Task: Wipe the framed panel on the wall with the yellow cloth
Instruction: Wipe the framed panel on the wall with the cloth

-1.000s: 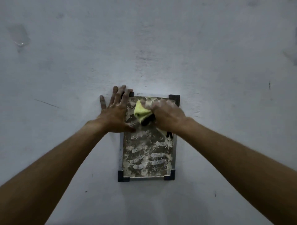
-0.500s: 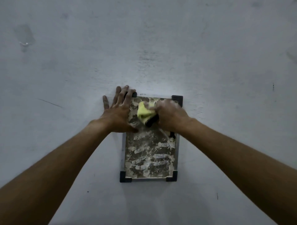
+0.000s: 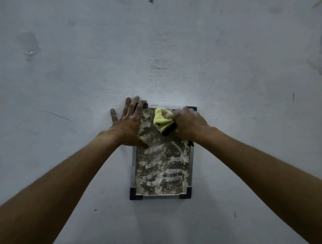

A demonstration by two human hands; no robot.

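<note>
**A Pale Wall, Marked and Scuffed**

The wall (image 3: 174,52) is pale grey-white and matte, with uneven tone. At upper left sits a darker smudge (image 3: 28,44) with a small bright speck (image 3: 31,52) at its lower edge. A thin diagonal scratch (image 3: 55,115) runs at mid-left. On the right are two short dark vertical marks — one higher up (image 3: 293,96), one low (image 3: 235,214). A tiny dark fleck (image 3: 95,210) lies at lower left — another (image 3: 150,1) at the top edge.

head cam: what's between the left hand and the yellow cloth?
In the head view, only a strip of the framed panel, smeared with whitish residue, separates the left hand from the yellow cloth in the right hand.
</note>
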